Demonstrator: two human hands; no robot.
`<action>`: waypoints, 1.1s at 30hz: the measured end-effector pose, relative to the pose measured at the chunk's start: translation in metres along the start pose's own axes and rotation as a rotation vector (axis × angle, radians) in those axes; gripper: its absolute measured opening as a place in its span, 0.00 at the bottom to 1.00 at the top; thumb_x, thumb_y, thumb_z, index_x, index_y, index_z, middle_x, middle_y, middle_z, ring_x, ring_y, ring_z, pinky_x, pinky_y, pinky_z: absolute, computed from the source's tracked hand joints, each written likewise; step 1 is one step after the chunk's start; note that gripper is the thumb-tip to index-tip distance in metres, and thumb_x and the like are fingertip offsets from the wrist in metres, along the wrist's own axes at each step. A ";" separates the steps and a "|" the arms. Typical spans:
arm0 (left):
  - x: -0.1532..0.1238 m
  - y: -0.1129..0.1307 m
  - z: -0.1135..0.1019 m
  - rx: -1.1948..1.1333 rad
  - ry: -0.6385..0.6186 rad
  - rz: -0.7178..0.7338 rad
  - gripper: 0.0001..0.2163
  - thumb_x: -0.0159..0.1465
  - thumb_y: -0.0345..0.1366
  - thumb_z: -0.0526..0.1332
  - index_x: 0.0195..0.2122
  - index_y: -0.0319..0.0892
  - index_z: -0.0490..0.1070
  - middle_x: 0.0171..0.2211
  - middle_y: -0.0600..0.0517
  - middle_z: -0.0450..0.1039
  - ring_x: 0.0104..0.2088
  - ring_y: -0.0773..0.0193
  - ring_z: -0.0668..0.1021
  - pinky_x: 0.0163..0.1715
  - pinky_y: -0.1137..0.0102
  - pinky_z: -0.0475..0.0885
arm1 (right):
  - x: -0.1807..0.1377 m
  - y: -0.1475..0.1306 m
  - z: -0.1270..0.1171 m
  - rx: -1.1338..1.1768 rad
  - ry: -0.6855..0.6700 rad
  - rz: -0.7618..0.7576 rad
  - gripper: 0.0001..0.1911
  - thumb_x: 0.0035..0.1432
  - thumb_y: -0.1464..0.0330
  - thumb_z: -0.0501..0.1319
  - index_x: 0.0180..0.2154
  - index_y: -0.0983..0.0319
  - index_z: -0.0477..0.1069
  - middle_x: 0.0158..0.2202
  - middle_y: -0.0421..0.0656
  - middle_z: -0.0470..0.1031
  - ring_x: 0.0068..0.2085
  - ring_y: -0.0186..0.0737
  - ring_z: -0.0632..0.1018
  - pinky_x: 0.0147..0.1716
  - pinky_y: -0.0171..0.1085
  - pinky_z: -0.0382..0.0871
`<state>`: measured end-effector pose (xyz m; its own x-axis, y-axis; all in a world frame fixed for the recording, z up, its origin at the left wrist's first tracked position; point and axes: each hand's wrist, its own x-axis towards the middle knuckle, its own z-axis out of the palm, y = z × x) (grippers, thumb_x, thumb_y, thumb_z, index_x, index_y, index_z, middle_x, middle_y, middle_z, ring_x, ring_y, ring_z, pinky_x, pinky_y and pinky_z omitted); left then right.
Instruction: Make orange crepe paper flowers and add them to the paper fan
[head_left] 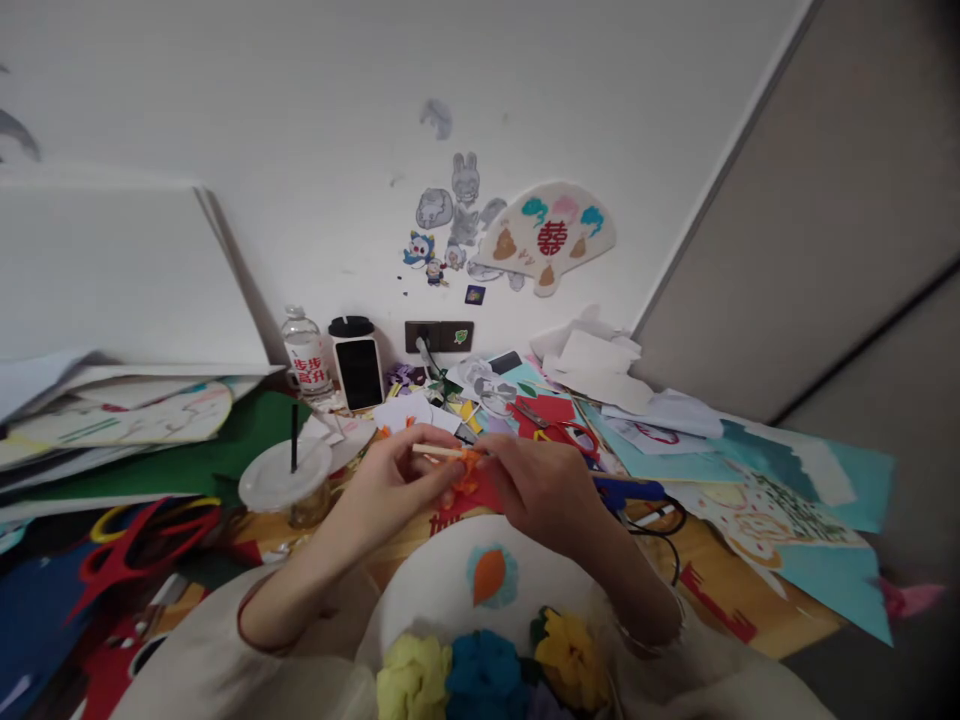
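Above the front of the desk, my two hands meet in the middle of the head view. My left hand (409, 478) is closed in a pinch round a thin pale stick (435, 451), which points towards my other hand. At the stick's right end is a small crumpled orange piece (471, 458), perhaps paper or fabric. The fingers of my right hand (546, 488) are closed on that orange piece, and its fingertips are partly hidden. Below the hands lies a white rounded piece (420, 570) bearing an orange leaf shape (489, 577) and yellow and blue flowers (486, 672).
Left of my hands stand a lidded cup with a straw (289, 475), a bottle (306, 355) and red-handled scissors (142, 545). A blue-handled tool (628, 490) with a cord lies right. Paper scraps and painted sheets (795, 480) cover much of the desk; a wall rises behind.
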<state>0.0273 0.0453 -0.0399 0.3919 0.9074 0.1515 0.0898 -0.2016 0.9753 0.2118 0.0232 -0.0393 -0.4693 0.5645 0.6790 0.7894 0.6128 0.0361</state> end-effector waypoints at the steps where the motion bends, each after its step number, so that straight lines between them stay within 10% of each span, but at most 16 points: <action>1: 0.001 -0.001 -0.001 0.002 -0.021 0.003 0.13 0.56 0.42 0.63 0.36 0.38 0.70 0.22 0.54 0.72 0.22 0.68 0.74 0.23 0.75 0.69 | 0.000 0.000 0.000 0.004 -0.005 0.008 0.10 0.65 0.70 0.48 0.39 0.63 0.67 0.27 0.40 0.76 0.26 0.35 0.73 0.24 0.34 0.52; 24: 0.006 -0.016 -0.002 0.322 0.091 0.157 0.07 0.57 0.32 0.58 0.35 0.39 0.74 0.29 0.51 0.77 0.29 0.65 0.76 0.28 0.74 0.69 | 0.000 0.007 -0.020 0.109 -0.461 0.136 0.12 0.68 0.66 0.45 0.42 0.60 0.65 0.28 0.40 0.76 0.27 0.36 0.75 0.24 0.35 0.48; 33: 0.035 -0.058 -0.011 0.792 -0.092 0.086 0.14 0.64 0.40 0.51 0.35 0.40 0.75 0.28 0.50 0.76 0.28 0.64 0.76 0.28 0.73 0.67 | -0.020 0.007 -0.040 0.130 -0.818 -0.226 0.14 0.66 0.62 0.48 0.35 0.59 0.69 0.23 0.38 0.74 0.21 0.33 0.69 0.21 0.35 0.45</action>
<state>0.0251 0.0927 -0.0894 0.4983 0.8495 0.1736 0.6651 -0.5030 0.5519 0.2425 -0.0059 -0.0228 -0.7872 0.6117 -0.0781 0.6143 0.7890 -0.0118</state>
